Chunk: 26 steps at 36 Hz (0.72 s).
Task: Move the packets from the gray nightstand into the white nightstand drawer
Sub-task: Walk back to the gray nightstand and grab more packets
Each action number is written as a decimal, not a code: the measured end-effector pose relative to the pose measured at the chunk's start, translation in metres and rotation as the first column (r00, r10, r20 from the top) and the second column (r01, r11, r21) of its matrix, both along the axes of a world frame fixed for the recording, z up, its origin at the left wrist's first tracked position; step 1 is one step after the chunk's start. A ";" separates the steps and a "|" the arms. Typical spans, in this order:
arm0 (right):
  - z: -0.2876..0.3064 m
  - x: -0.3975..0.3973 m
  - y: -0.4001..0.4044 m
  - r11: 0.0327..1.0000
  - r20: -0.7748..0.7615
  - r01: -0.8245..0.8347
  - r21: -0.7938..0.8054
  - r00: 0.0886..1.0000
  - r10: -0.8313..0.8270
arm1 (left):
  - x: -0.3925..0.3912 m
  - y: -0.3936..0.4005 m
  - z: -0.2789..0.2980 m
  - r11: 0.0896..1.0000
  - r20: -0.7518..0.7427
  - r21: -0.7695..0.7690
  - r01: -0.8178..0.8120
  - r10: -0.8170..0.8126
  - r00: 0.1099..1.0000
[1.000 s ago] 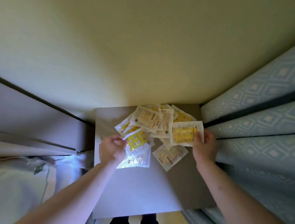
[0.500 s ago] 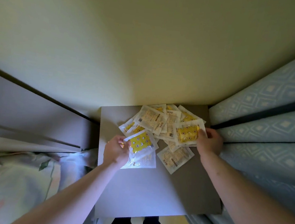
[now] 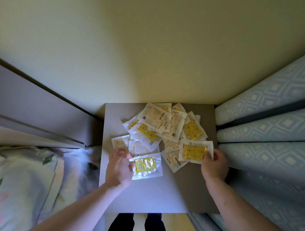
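Observation:
Several clear packets with yellow contents lie in a loose pile (image 3: pixel 163 124) at the back of the gray nightstand top (image 3: pixel 147 193). My left hand (image 3: pixel 119 166) pinches the left edge of a yellow packet (image 3: pixel 146 166) pulled toward the front of the pile. Over at the pile's right side, my right hand (image 3: pixel 215 165) pinches the right edge of another yellow packet (image 3: pixel 193 151). No white nightstand or drawer shows in this view.
A bed with floral bedding (image 3: pixel 20 183) and a gray headboard (image 3: pixel 30 104) lies to the left. Blue patterned curtains (image 3: pixel 274 128) hang along the right. A pale wall (image 3: pixel 153 42) stands behind the nightstand. My legs (image 3: pixel 135 227) show below its front edge.
My left hand has drawn its yellow packet forward, away from the pile. My right hand has slid its packet toward the front right. The view has shifted slightly.

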State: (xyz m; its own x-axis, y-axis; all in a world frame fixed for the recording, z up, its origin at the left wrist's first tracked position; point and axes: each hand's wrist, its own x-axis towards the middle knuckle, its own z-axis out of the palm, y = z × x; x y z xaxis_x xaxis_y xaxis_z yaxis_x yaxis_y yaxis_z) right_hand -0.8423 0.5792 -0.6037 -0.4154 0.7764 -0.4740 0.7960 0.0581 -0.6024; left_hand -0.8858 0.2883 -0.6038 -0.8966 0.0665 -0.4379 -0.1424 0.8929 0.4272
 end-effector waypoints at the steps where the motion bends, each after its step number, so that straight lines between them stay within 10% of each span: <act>1: 0.000 -0.002 0.000 1.000 -0.006 0.018 0.001 1.000 -0.018 | 0.002 -0.001 0.000 0.999 -0.027 -0.012 0.039 -0.040 0.999; 10: -0.010 0.021 -0.017 0.986 0.189 0.029 -0.167 0.982 0.003 | 0.025 -0.009 -0.010 0.996 -0.061 -0.064 0.062 -0.066 0.996; 19: -0.006 0.035 -0.048 0.914 0.118 0.174 -0.367 0.983 -0.140 | 0.039 -0.003 -0.012 0.915 0.026 0.165 -0.369 0.370 0.929; 26: -0.010 0.031 -0.063 0.862 0.144 0.252 -0.440 0.967 -0.209 | 0.035 0.004 -0.012 0.885 -0.063 0.258 -0.387 0.415 0.908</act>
State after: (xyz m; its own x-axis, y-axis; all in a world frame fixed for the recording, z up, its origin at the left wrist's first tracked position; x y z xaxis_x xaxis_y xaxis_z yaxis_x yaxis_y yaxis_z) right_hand -0.8117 0.5164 -0.6138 -0.1907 0.5374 -0.8215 0.8043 -0.3942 -0.4446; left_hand -0.8507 0.2924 -0.6161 -0.9110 -0.2212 -0.3482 -0.4048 0.6421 0.6511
